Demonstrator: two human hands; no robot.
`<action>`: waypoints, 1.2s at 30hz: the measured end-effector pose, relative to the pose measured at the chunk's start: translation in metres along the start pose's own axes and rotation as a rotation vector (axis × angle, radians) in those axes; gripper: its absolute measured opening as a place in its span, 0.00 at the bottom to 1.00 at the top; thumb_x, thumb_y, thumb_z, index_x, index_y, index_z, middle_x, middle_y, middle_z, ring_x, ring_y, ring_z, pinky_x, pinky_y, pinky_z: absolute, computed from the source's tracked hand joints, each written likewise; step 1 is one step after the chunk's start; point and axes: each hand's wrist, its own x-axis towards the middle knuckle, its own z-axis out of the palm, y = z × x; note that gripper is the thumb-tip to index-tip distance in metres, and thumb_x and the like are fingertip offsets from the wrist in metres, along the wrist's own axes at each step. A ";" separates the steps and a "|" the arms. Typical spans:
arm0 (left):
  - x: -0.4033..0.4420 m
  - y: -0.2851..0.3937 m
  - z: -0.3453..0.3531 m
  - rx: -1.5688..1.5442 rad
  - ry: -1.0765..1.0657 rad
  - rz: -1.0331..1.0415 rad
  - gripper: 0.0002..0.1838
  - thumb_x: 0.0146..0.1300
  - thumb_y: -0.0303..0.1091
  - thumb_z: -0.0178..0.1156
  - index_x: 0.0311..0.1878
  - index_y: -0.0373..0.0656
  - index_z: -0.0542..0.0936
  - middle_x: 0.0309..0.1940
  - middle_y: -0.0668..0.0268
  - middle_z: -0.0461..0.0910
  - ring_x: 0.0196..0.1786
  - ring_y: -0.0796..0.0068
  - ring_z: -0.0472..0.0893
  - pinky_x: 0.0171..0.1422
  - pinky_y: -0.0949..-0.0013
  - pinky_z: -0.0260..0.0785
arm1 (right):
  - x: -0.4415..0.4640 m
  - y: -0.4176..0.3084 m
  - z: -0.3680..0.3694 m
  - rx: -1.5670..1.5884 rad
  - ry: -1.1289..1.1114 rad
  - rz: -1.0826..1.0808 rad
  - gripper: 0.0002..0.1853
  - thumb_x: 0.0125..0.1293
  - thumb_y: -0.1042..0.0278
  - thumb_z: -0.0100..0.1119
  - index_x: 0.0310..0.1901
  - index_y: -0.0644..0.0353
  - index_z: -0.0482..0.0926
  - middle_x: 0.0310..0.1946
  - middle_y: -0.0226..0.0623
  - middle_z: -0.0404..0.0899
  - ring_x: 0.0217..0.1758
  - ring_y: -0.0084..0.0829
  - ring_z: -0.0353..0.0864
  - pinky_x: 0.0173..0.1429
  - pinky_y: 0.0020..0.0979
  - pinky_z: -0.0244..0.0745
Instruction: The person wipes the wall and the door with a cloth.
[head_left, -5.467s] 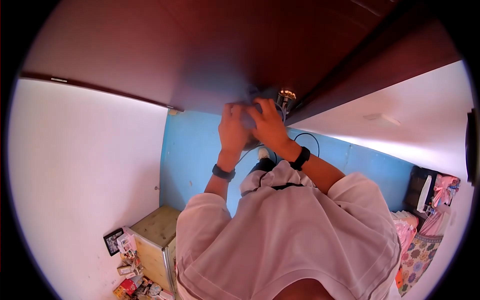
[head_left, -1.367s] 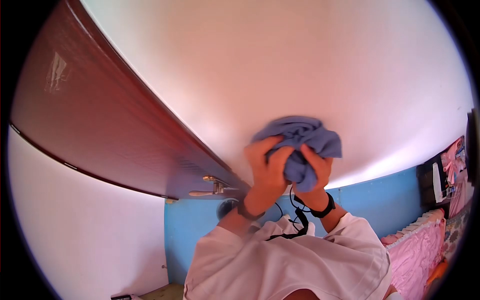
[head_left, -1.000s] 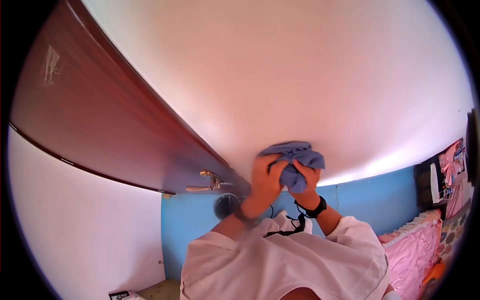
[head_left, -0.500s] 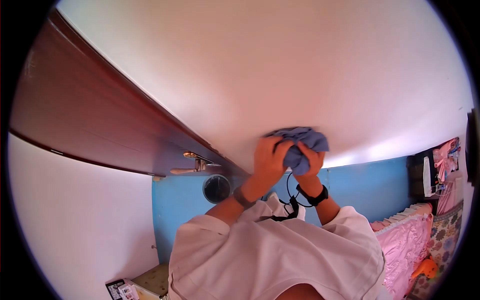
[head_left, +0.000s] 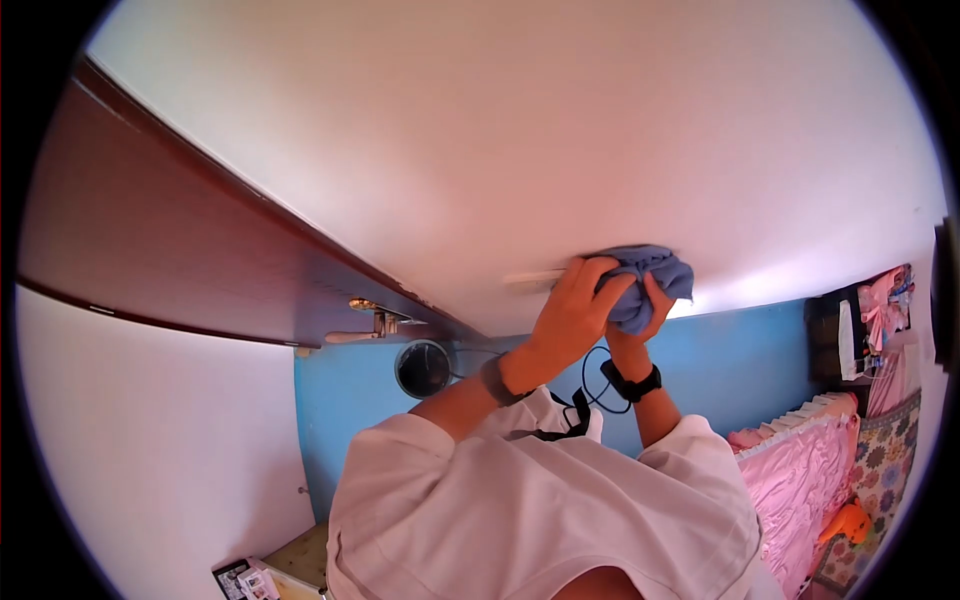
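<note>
A bunched blue-grey cloth [head_left: 648, 275] lies against the white wall [head_left: 480, 150] in front of me. My left hand [head_left: 578, 308] is closed on the cloth's left side, fingers bent over it. From the right and below, my right hand [head_left: 642, 325] grips the same cloth, its thumb side toward the left hand. Just left of the cloth, a small pale rectangular plate [head_left: 530, 282] shows on the wall, partly hidden by my left hand. The cloth's face toward the wall is out of sight.
Along the left stands a dark brown door [head_left: 180, 220] with a metal handle [head_left: 375, 322]. A round black object [head_left: 423, 369] and a black cable [head_left: 598, 385] are below, by the blue floor [head_left: 720, 350]. Pink ruffled bedding [head_left: 800, 470] lies at right, near an orange toy [head_left: 847, 522].
Both hands and the cloth have moved right along the wall. The pale plate left of the cloth now shows. The view has shifted slightly.
</note>
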 end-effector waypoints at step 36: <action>-0.072 -0.033 -0.216 0.343 0.687 -0.010 0.23 0.43 0.25 0.66 0.46 0.43 0.76 0.44 0.58 0.71 0.47 0.55 0.72 0.47 0.60 0.67 | 0.042 -0.219 0.143 0.324 -0.362 -0.228 0.24 0.44 0.77 0.66 0.48 0.55 0.83 0.47 0.47 0.76 0.48 0.49 0.76 0.50 0.39 0.74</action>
